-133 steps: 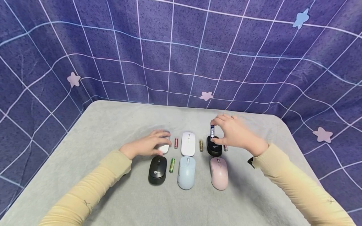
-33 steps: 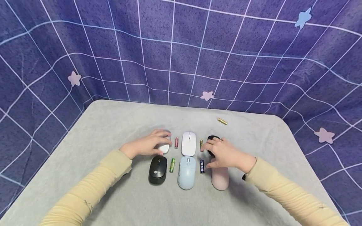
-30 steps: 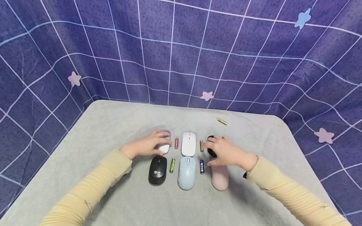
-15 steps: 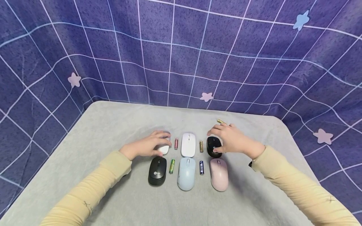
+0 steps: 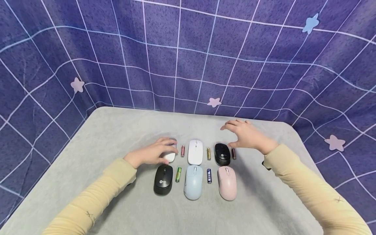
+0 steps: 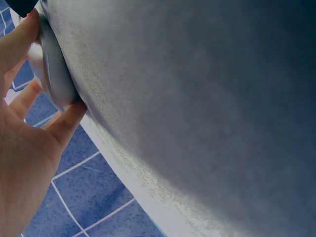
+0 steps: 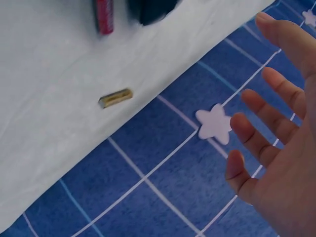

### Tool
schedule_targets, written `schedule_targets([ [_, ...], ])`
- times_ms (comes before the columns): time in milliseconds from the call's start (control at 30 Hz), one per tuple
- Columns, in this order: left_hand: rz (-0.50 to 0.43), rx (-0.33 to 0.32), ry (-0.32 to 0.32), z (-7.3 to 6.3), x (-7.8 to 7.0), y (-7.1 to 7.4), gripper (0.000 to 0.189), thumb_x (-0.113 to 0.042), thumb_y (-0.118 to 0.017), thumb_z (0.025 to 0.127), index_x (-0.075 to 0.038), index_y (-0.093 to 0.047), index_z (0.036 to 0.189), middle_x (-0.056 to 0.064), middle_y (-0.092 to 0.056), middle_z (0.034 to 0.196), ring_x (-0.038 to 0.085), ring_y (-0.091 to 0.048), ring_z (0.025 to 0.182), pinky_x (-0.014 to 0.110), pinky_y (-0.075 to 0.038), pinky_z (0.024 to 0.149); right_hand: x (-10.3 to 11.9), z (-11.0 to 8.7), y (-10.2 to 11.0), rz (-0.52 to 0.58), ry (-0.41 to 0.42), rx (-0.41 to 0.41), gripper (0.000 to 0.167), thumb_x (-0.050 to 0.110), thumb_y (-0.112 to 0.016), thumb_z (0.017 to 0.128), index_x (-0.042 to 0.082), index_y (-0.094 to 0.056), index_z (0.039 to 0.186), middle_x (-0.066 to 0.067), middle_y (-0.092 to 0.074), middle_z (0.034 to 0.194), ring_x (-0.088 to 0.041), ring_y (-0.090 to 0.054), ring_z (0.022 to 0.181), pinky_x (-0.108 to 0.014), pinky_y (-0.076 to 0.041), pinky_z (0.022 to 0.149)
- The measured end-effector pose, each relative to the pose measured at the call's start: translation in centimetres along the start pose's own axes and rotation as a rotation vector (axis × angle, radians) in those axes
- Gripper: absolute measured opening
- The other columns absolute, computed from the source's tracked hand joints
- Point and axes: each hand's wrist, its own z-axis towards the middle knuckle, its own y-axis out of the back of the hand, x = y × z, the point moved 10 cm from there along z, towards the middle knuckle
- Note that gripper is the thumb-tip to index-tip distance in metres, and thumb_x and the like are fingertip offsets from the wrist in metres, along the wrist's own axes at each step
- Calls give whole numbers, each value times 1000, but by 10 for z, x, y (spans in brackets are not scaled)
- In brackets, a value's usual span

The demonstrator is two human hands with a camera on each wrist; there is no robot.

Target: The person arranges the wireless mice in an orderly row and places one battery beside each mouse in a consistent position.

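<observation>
My left hand (image 5: 151,153) grips a small white computer mouse (image 5: 169,157), largely covered by the fingers in the head view. From the left wrist, thumb and fingertips show round the edges of that mouse (image 6: 58,74). My right hand (image 5: 248,135) is held above the cloth, behind and right of a black mouse (image 5: 222,154), fingers spread and holding nothing. In the right wrist view a gold battery (image 7: 116,98) lies near the table's far edge; the right hand hides it in the head view. A dark red battery (image 5: 233,153) lies right of the black mouse.
Another white mouse (image 5: 195,152) stands in the back row between a red battery (image 5: 182,151) and a gold-brown one. In front are a black mouse (image 5: 163,180), green battery (image 5: 178,175), light blue mouse (image 5: 193,182), dark blue battery (image 5: 209,176) and pink mouse (image 5: 227,183).
The dark blue battery, earlier in my right hand, now lies between the light blue and pink mice. My right hand then moved back and right, over the gold battery. My left hand stayed put.
</observation>
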Motion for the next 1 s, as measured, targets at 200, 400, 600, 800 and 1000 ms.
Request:
schedule_targets([
  [200,-2,-8,-2,-1,0,-1,48,-21,-76,77,-18,-61,122,14,-41,144,43,-26,136,59,-23,111,-19,4,-5,4,-6,-11,66,38,-82,65,18,-58,123,-3,-57,125,-29,-53,106,-50,-44,74],
  [400,4,-15,-14,0,0,0,48,-21,-76,76,-18,-61,122,15,-42,143,44,-26,135,60,-24,110,-35,8,-12,4,-23,-5,69,37,-81,66,18,-56,127,-5,-55,129,-30,-54,109,-47,-43,71],
  [600,3,-12,-13,1,1,0,48,-22,-76,76,-18,-61,122,15,-41,144,44,-26,136,60,-23,110,-51,12,-21,25,-70,15,70,34,-81,67,19,-54,130,-7,-53,132,-33,-52,110,-49,-42,72],
  [800,-9,-9,-11,1,-1,0,48,-22,-76,76,-18,-61,122,14,-40,145,44,-25,137,60,-22,111,-70,15,-36,35,-129,49,67,33,-81,69,19,-54,129,-7,-52,133,-34,-51,112,-51,-43,74],
  [1000,2,-13,-16,1,0,1,49,-21,-76,76,-18,-61,122,14,-41,144,44,-26,136,61,-24,109,-82,17,-52,84,-155,95,65,27,-79,72,18,-53,131,-9,-50,136,-37,-48,117,-60,-42,83],
])
